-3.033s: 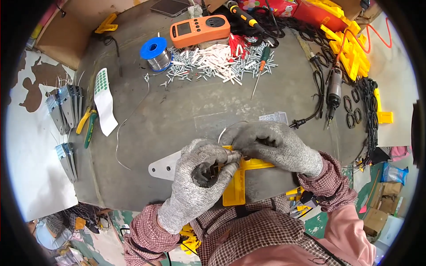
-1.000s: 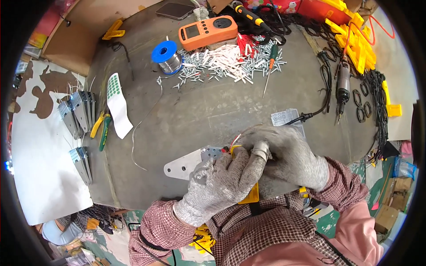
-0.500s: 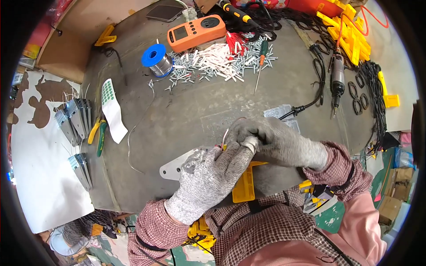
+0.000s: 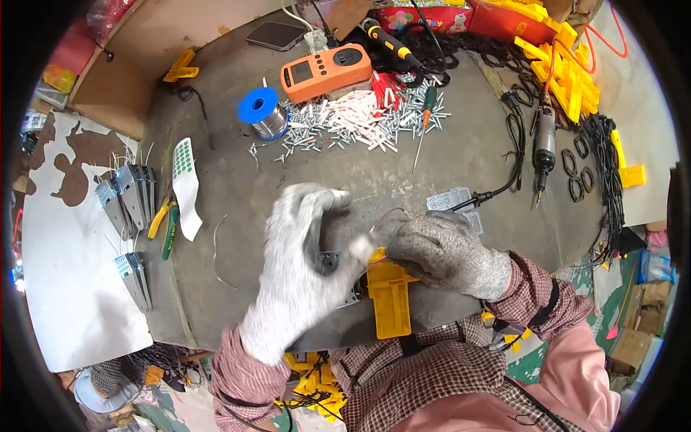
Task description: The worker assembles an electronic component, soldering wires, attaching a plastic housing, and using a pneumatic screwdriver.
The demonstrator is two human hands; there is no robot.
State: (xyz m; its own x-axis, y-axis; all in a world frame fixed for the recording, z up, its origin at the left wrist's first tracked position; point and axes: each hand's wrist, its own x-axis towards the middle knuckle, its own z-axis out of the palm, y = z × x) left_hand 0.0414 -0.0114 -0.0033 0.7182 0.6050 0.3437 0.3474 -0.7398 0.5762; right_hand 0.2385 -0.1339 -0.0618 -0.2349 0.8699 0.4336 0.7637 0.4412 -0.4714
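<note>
Both gloved hands meet over the yellow plastic part (image 4: 389, 301) at the counter's (image 4: 461, 173) near edge. The left hand (image 4: 302, 266) spreads wide above a grey metal plate (image 4: 330, 261) just left of that part. The right hand (image 4: 440, 252) curls around thin wires (image 4: 389, 214) right beside it.

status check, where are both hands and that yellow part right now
Left hand raised, blurred, over the grey metal plate. Right hand pressing on the yellow part, thin wire looping at its fingertips. Nothing blocking the bench edge.
</note>
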